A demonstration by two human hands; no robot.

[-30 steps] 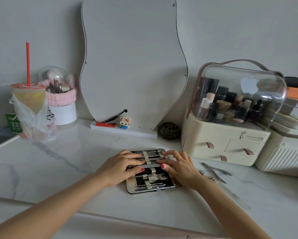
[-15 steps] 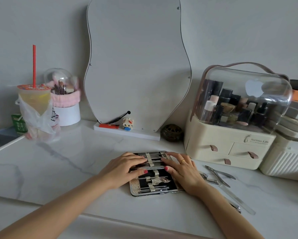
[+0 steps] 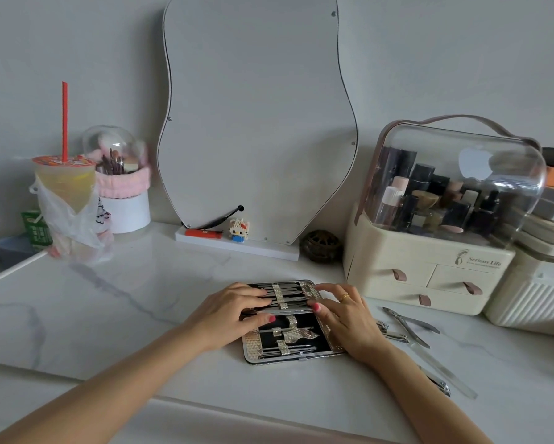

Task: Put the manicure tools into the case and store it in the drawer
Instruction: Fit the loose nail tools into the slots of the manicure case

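Several tools out: I count at least four loose pieces on the white marble-look tabletop [image 3: 115, 302], right of the case: the steel cuticle nippers [image 3: 408, 325], a small steel nail clipper [image 3: 394, 334], a long clear glass nail file [image 3: 445, 373] and a second chrome clipper [image 3: 439, 384].
Case: the open black-lined manicure case with a silver textured border [image 3: 288, 341] lies flat near the table's front edge, most elastic loops already filled.
Left hand: my left hand [image 3: 234, 312] lies on the upper rows, fingers bent onto the tools; I cannot tell whether it pinches one or only presses.
Right hand: my right hand [image 3: 343, 315] mirrors it from the other side, fingertips on the same row, seemingly seating a tool under a loop.
Risk, seating: a tool pushed crooked could pop its neighbour free or stop the case from closing.
Risk, forearm: my right forearm lies close to the loose pieces; a careless sweep could knock the glass file off the front edge.
Risk, drawer: the cream cosmetic organiser with brown pull tabs [image 3: 429, 277] has shallow drawers; I judge the case may fit tightly.
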